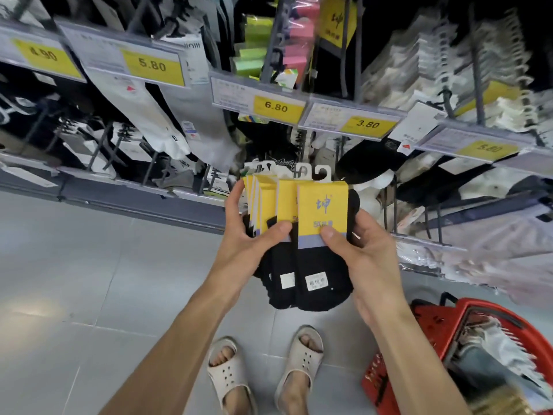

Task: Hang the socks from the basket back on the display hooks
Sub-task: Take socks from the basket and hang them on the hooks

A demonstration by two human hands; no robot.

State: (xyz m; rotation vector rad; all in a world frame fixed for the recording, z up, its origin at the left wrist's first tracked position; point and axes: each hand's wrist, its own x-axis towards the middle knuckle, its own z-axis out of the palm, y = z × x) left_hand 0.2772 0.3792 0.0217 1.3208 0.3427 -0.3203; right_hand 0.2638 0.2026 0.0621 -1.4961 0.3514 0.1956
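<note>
- Left hand (250, 239): grip is closed around the left side of a fanned bundle of sock packs (321, 209). The thumb presses on the front of a yellow card and the fingers wrap behind.
- Right hand (369, 250): grip holds the right side of the same bundle. The thumb pinches the lower edge of the front yellow card and the fingers are curled behind the black socks.
- Sock packs: several pairs of black socks, each with a yellow card sleeve with a lilac band at its foot. They are held upright in the air between the two hands. White plastic hanger loops (321, 171) stick up from the tops of the cards. White labels show on the two front pairs.
- Above the sock packs: yellow price tags reading 6.80 (276, 107) and 3.80 (367, 124) on a shelf rail. Pink and green packs hang higher up.
- Just right of the sock packs: dark metal display hooks (394, 205), with white and black socks hanging around them.
- Left of and above the sock packs: long white and grey socks under a 5.80 tag (152, 65).
- Below and right of the sock packs: a red basket (434, 327) on the floor, with pale goods inside. The detail is blurred.
- Directly below the sock packs: two feet in pale sandals (227, 375) on the grey tiled floor (89, 265).
</note>
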